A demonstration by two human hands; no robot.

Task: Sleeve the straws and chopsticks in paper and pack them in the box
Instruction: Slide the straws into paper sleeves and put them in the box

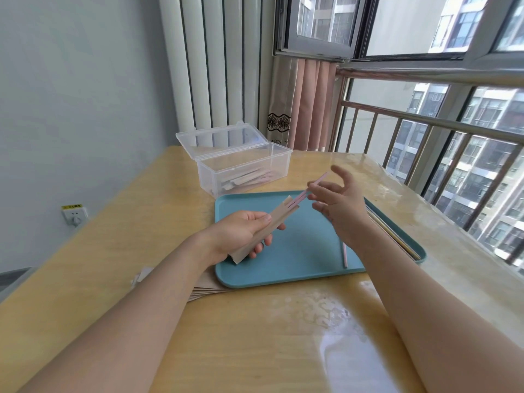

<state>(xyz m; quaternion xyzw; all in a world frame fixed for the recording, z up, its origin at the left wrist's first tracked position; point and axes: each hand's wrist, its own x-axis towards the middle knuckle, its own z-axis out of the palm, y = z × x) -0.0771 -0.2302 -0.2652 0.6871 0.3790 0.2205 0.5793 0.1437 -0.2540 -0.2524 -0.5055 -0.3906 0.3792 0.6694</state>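
above the teal tray (297,251), left hand (241,234) grips the paper sleeve (272,222); right hand (337,202) pinches the pink straw (317,181). keep it aligned and slide straight, or the paper may buckle.

Teal tray (297,251), pink straw (317,184), clear box (243,171).

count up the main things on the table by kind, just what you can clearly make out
clear plastic box, lid open: 1
blue tray: 1
paper sleeve held in left hand: 1
pink straw pinched by right hand: 1
loose pink straw on tray: 1
total: 5
Spare sleeves, boxed items, tray-edge sticks: uncountable.
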